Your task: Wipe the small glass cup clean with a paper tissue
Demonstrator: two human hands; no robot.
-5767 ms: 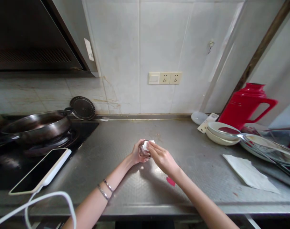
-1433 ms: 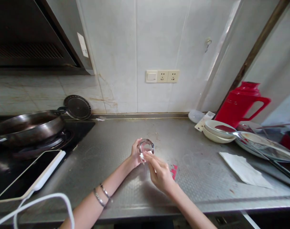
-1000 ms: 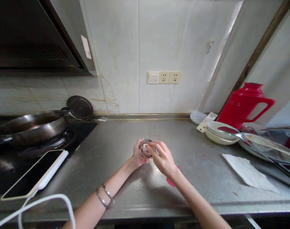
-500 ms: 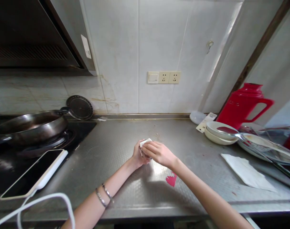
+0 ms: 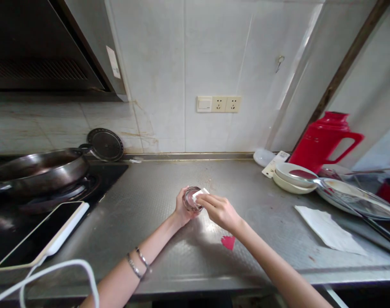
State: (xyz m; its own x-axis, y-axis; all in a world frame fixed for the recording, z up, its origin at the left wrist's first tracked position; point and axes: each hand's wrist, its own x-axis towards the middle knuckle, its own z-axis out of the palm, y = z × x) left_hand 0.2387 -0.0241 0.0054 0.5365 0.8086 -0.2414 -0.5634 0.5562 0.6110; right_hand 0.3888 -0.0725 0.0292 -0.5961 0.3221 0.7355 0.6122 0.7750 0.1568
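Observation:
My left hand [image 5: 182,210] is wrapped round a small round glass jar [image 5: 189,199], its mouth facing up toward me, above the steel counter. In my right hand [image 5: 221,210] a folded piece of white tissue [image 5: 200,194] is pinched, pressed at the right side of the jar's rim; my fingers hide part of both. Whether the tissue reaches inside the jar I cannot tell. A torn pink-red scrap [image 5: 227,242] lies on the counter just below my right wrist.
On the left, a pan [image 5: 40,173] stands on the black stove, with a phone [image 5: 42,235] and white cable in front. At right are stacked bowls [image 5: 294,184], a red thermos [image 5: 323,139], a plate with utensils [image 5: 339,192] and a white paper napkin [image 5: 329,231].
My right hand has shifted right and off the jar's top with the tissue, so the jar's round mouth now shows. My left hand keeps its hold; the view has moved slightly.

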